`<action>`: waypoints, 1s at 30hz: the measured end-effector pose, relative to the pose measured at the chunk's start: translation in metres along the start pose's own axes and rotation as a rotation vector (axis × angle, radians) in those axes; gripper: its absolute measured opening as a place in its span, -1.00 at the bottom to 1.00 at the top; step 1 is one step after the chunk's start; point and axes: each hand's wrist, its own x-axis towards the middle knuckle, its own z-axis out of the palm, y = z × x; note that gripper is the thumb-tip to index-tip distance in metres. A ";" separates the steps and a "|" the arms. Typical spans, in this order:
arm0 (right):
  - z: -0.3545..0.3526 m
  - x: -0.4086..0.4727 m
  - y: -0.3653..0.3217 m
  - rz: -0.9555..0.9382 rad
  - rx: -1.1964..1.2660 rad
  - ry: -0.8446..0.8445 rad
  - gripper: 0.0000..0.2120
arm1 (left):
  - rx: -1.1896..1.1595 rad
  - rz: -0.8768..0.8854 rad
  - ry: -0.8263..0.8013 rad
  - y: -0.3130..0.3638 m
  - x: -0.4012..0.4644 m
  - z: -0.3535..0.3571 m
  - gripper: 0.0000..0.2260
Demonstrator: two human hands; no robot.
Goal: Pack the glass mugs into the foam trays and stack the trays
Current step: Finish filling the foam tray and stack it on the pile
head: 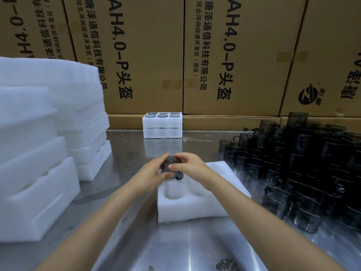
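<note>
A dark smoked-glass mug (172,163) is held over the far left corner of a white foam tray (175,208) that lies on the steel table. My left hand (154,173) grips the mug's left side and my right hand (192,166) grips its right side and rim. The mug's handle (179,176) points toward me. Two round pockets at the tray's near side hold nothing; my hands hide the far pockets. A large pile of the same dark mugs (304,169) stands at the right. Two stacked trays (162,125) with mugs in the top one stand at the back.
Tall stacks of foam trays (39,153) fill the left side of the steel table (175,247). Printed cardboard boxes (148,55) form a wall behind everything. The mug pile crowds the table's right edge.
</note>
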 end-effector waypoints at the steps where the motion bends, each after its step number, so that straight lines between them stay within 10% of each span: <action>1: 0.000 0.000 0.000 0.007 -0.008 -0.018 -0.70 | 0.002 -0.002 -0.008 0.000 0.000 0.000 -0.34; 7: -0.008 -0.014 -0.002 -0.029 -0.017 0.030 -0.47 | 0.013 0.048 -0.017 -0.004 -0.013 -0.008 -0.26; 19: -0.013 -0.033 0.017 -0.174 -0.867 -0.169 -0.53 | 0.352 0.174 -0.119 -0.025 -0.036 -0.002 -0.28; 30: -0.009 -0.040 0.011 -0.189 -0.852 -0.030 -0.56 | 0.293 0.072 -0.160 -0.020 -0.034 0.000 -0.40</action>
